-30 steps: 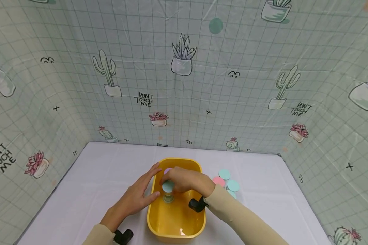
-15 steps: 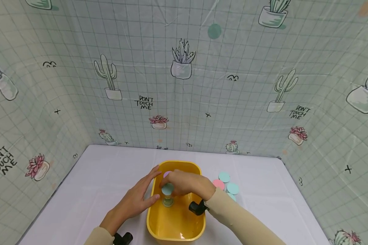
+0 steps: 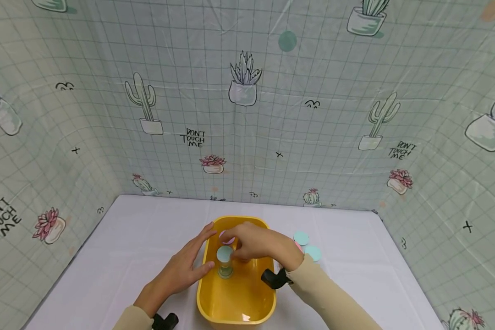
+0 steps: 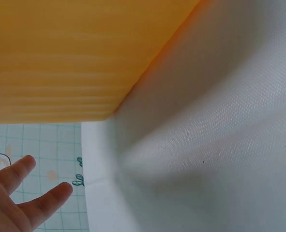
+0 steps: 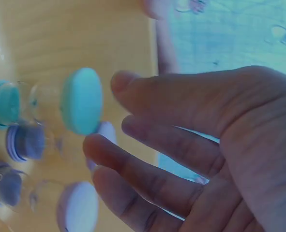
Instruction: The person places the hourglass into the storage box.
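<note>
A yellow plastic bin (image 3: 247, 300) holds a few small sand timers standing upright. The teal-capped sand timer (image 3: 224, 253) is by the left wall. Behind it stands a purple-capped sand timer (image 3: 227, 238); the right wrist view shows a second purple-capped one (image 5: 80, 208). My right hand (image 3: 251, 242) is inside the bin, its fingers spread just off the teal cap and holding nothing. Over the bin's left rim, my left hand (image 3: 183, 268) has its thumb and fingers extended. In the left wrist view two of its fingers (image 4: 46, 205) show, straight and apart.
Right of the bin, teal round tops (image 3: 312, 253) and a pink one (image 3: 299, 246) stand on the white tablecloth (image 3: 346, 275), partly behind the right forearm. A patterned cloth (image 3: 247, 128) rises at the back and both sides.
My right hand has loosened from around the teal-capped sand timer and drawn slightly right, uncovering more of its top. The left hand stays put. The view tilted a little earlier on.
</note>
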The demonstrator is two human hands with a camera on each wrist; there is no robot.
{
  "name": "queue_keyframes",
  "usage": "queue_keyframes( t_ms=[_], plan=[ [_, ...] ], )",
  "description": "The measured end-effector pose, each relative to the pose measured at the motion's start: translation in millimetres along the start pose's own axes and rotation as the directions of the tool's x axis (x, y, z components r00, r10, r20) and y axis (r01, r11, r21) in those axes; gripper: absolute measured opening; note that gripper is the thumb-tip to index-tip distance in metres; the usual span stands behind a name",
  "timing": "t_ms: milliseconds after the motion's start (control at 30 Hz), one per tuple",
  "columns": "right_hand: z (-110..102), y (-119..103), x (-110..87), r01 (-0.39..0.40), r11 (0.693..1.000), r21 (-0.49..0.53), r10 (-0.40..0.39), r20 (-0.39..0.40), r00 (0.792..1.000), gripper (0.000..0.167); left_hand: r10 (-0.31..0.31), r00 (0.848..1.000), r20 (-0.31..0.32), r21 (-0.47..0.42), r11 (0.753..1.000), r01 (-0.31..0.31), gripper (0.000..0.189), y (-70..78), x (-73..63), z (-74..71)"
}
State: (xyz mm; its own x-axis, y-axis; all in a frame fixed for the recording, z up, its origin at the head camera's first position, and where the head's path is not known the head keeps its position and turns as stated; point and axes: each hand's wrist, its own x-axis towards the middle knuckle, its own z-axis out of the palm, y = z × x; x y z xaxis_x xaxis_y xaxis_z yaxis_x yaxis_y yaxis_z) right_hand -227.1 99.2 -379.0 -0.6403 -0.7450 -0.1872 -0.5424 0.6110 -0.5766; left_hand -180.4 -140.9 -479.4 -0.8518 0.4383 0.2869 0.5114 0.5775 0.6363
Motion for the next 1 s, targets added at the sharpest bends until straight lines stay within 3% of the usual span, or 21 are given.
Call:
queue_keyframes(
  t_ms=[67, 200, 333, 633, 1000],
  plan=[
    [-5, 1, -8.4, -0.008, 0.999, 0.053, 0.009, -0.026, 1.000, 0.042, -0.003, 1.000, 0.001, -0.002, 1.000, 0.003, 0.068, -0.1, -0.3, 0.0],
    [-15, 7, -27.4, 0.021, 0.998, 0.060, -0.013, -0.116, 0.993, 0.043, -0.013, 1.000, 0.002, -0.009, 1.000, 0.013, 0.068, -0.2, -0.9, 0.1],
    [-22, 13, -50.4, 0.055, 0.998, 0.042, -0.043, -0.241, 0.970, 0.045, -0.009, 1.000, -0.001, -0.012, 1.000, 0.009, 0.068, 0.0, -0.9, 0.6],
    [-20, 36, -99.4, 0.001, 0.999, -0.034, -0.018, -0.512, 0.859, 0.050, 0.009, 1.000, -0.006, -0.015, 1.000, -0.009, 0.069, -0.2, 2.4, 2.7],
    [-3, 67, -147.8, -0.176, 0.981, 0.087, 0.190, -0.636, 0.747, 0.062, 0.006, 1.000, -0.024, -0.017, 1.000, -0.007, 0.067, -0.7, 0.6, 4.7]
  ],
)
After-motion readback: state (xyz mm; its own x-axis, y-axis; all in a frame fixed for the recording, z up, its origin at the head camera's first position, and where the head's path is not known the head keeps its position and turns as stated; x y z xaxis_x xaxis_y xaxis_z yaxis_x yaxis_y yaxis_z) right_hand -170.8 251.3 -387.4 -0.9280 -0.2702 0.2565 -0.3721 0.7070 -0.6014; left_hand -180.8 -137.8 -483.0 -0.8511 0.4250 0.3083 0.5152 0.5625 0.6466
